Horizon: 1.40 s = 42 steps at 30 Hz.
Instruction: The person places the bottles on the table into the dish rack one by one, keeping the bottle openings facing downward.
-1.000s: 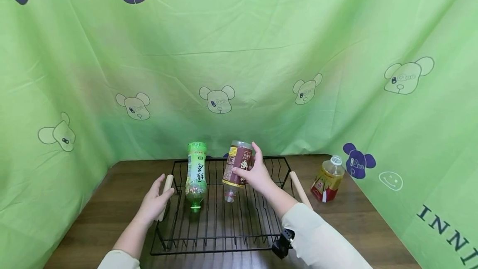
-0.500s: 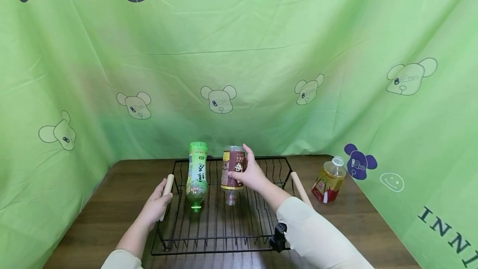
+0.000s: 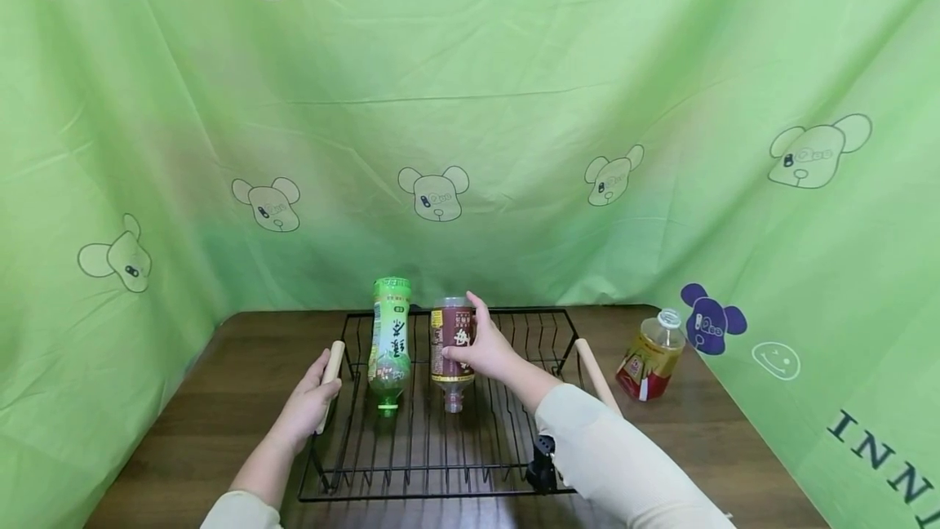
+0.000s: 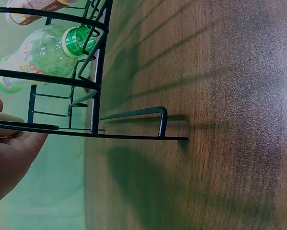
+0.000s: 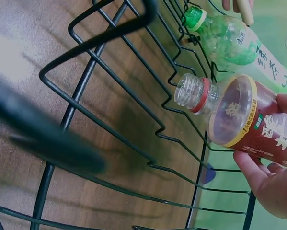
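Note:
My right hand [image 3: 485, 349] grips a clear plastic bottle with a maroon label [image 3: 450, 329], thumb on one side and fingers on the other. The bottle is upside down, its capless neck [image 5: 189, 91] low among the wires of a black dish rack [image 3: 411, 497]. To its left a green tea bottle [image 3: 389, 345] also stands neck-down in the rack, its open green mouth [image 4: 81, 40] between the wires. My left hand [image 3: 303, 405] holds the rack's left wooden handle [image 3: 334, 362], fingers wrapped around it.
A capless bottle with a yellow and red label [image 3: 652, 357] stands upright on the brown wooden table [image 3: 705, 431], right of the rack. The rack's right wooden handle [image 3: 598, 378] lies beside my right forearm. Green printed cloth [image 3: 514, 251] encloses the back and sides.
The right hand has brought the maroon-labelled bottle down and left, from tilted to nearly vertical. My left fingers have closed around the wooden handle. The other bottles stay put.

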{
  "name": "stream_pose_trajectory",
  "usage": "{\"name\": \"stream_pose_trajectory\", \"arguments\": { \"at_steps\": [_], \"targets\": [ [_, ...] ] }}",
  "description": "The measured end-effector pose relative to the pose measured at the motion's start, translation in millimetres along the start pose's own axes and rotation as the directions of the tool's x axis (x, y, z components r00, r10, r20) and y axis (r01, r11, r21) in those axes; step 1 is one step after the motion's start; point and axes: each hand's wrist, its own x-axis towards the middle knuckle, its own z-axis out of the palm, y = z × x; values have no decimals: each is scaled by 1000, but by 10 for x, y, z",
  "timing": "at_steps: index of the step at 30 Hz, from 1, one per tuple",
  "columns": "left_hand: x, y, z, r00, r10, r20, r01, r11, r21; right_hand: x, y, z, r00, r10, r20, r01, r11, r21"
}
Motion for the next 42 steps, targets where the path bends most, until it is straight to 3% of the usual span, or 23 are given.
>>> {"name": "stream_pose_trajectory", "arguments": {
  "at_steps": [23, 42],
  "targets": [
    [-9, 4, 0, 1000, 11, -2, -11, 1000, -12, 38, 39, 61, 999, 54, 3, -53, 987, -155],
    [-26, 29, 7, 1000, -1, -13, 1, 1000, -10, -25, -35, 30, 998, 65, -1, -65, 994, -84]
  ]
}}
